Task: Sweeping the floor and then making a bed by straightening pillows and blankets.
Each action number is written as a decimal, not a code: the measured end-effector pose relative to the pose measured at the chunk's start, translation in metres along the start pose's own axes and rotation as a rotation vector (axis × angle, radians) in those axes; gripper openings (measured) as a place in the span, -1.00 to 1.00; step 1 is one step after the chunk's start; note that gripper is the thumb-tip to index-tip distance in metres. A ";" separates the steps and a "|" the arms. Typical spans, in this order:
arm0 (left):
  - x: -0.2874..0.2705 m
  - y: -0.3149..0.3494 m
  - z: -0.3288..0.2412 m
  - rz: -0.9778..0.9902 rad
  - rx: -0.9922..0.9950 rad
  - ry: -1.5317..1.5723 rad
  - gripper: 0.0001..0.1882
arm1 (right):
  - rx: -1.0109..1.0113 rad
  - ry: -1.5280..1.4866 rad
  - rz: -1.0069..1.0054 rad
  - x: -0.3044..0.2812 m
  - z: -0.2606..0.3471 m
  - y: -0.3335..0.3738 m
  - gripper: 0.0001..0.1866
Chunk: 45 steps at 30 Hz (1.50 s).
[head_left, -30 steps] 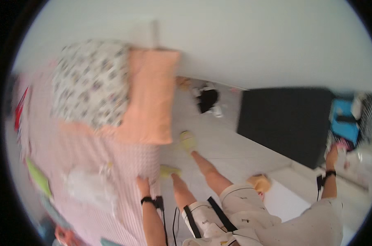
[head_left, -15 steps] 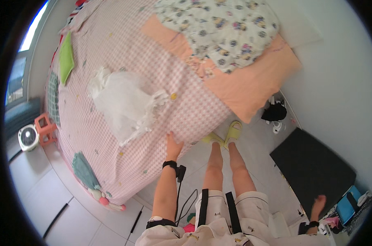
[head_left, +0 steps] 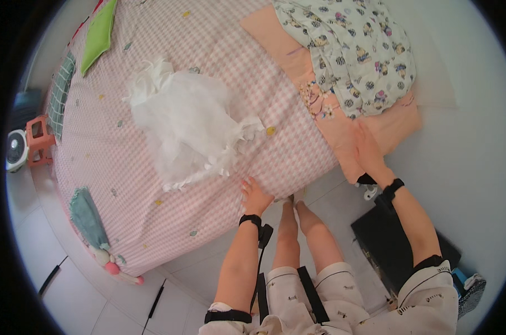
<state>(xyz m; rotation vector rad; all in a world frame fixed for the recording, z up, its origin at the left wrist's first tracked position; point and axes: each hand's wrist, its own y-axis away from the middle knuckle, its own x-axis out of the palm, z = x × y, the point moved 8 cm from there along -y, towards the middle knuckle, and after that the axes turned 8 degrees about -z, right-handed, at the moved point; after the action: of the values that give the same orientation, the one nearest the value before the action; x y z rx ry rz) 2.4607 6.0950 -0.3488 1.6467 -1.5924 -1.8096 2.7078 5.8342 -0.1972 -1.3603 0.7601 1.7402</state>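
Observation:
My left hand [head_left: 255, 198] rests palm down on the near edge of the bed's pink checked sheet [head_left: 286, 162], fingers spread. Just beyond it lies a white tulle garment, apparently a dress [head_left: 188, 123], spread flat with a ruffled hem. At the right, my right hand [head_left: 369, 149] lies on the peach pillow [head_left: 395, 131], fingers stretched out and a little blurred. That pillow has a floral patch and sticks out past the bed's edge. A white patterned quilt [head_left: 370, 61] is bundled on top of it.
A green cushion [head_left: 99, 36] and a teal doll [head_left: 91, 220] lie along the bed's left side. An orange stool [head_left: 39, 140] and a small fan [head_left: 17, 149] stand beyond. Right of my legs is a black flat-topped item [head_left: 375, 240], near the white wall [head_left: 465, 156].
My right hand has come up from the lower right onto the peach pillow. My left hand stays on the bed edge. The view has shifted, and the dress appears closer.

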 end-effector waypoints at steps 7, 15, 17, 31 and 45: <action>-0.006 0.006 0.004 0.005 -0.024 -0.009 0.12 | 0.231 0.096 -0.216 -0.024 -0.024 -0.093 -0.05; -0.008 -0.005 0.000 -0.016 -0.057 -0.023 0.13 | 0.493 0.132 -0.042 0.039 -0.039 -0.168 0.15; -0.001 0.001 0.011 -0.068 -0.068 -0.093 0.12 | 0.503 0.242 0.030 0.048 -0.031 -0.165 0.15; -0.047 -0.027 0.074 0.424 -0.002 0.686 0.01 | 0.101 0.648 0.071 0.048 -0.028 -0.189 -0.28; -0.287 -0.125 0.018 -0.577 0.394 0.152 -0.28 | -0.068 0.750 0.195 0.065 -0.023 -0.190 -0.45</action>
<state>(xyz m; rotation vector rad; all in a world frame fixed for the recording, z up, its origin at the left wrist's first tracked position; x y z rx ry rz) 2.6045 6.3667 -0.2886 2.5723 -1.5886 -1.5953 2.8749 5.9267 -0.2646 -2.0761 1.2737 1.3798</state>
